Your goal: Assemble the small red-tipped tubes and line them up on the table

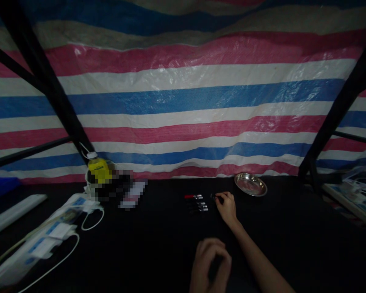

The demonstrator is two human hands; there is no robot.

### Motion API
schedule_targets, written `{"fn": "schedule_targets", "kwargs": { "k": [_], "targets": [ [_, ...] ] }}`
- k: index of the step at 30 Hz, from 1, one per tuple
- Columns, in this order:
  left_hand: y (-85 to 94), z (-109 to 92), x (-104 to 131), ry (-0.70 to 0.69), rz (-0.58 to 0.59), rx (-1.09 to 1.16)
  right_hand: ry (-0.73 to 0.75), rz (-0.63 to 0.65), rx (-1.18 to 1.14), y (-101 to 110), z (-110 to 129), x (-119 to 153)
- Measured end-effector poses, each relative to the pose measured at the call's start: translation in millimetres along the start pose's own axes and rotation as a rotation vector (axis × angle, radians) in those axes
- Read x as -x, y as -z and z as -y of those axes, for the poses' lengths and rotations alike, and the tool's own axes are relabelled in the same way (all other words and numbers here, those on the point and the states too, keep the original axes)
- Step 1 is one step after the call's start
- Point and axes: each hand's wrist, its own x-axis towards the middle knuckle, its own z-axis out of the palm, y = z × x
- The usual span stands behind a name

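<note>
The person's right hand (227,208) reaches across the black desk (152,244) with its fingertips at a tiny glinting piece (212,196), too small to make out, just beside a little column of slim silver-ended pieces, a red one (189,197) farthest back and dark ones (203,209) nearer. The left hand (205,266) is curled low in front, and I can't see whether anything is in it. Beyond the right hand sits a shiny metal dish (250,184), while white power strips (33,252) and a yellow bottle (100,169) crowd the left, before a striped sheet (186,97).
</note>
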Motion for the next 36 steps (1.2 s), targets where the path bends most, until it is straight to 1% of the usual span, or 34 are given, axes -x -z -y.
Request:
{"fn": "schedule_targets", "kwargs": {
  "k": [3, 5, 7, 10, 13, 17, 20, 22, 25, 27, 34, 36],
  "targets": [
    [-3.5, 18, -44, 0.079, 0.034, -0.147, -0.021, -0.016, -0.029, -1, -1, 0],
    [-10.3, 31, -65, 0.095, 0.108, -0.296, -0.046, -0.048, -0.068, -2, -3, -1],
    [-20.6, 42, -78, 0.07, 0.198, -0.435, -0.071, -0.099, -0.127, -5, -6, -3],
    [-36.7, 52, -92, 0.008, 0.308, -0.57, -0.093, -0.194, -0.216, -7, -13, -6],
    [-45.6, 59, -110, -0.021, 0.335, -0.64, -0.137, -0.27, -0.264, -8, -18, -8],
    [-47.2, 71, -134, -0.096, 0.3, -0.645, -0.179, -0.319, -0.305, -10, -20, -8],
    [-50.4, 78, -140, -0.213, 0.328, -0.627, -0.175, -0.329, -0.319, -12, -20, -8],
    [-55.2, 81, -138, -0.251, 0.318, -0.628, -0.18, -0.323, -0.318, -12, -20, -8],
    [-63.4, 84, -133, -0.211, 0.271, -0.642, -0.174, -0.301, -0.31, -12, -20, -8],
    [-67.4, 84, -130, -0.191, 0.261, -0.651, -0.156, -0.288, -0.311, -10, -20, -8],
    [-73.4, 86, -126, -0.251, 0.341, -0.669, -0.158, -0.253, -0.351, -7, -21, -7],
    [-74.3, 87, -124, -0.268, 0.348, -0.681, -0.151, -0.244, -0.371, -5, -21, -7]
  ]
}}
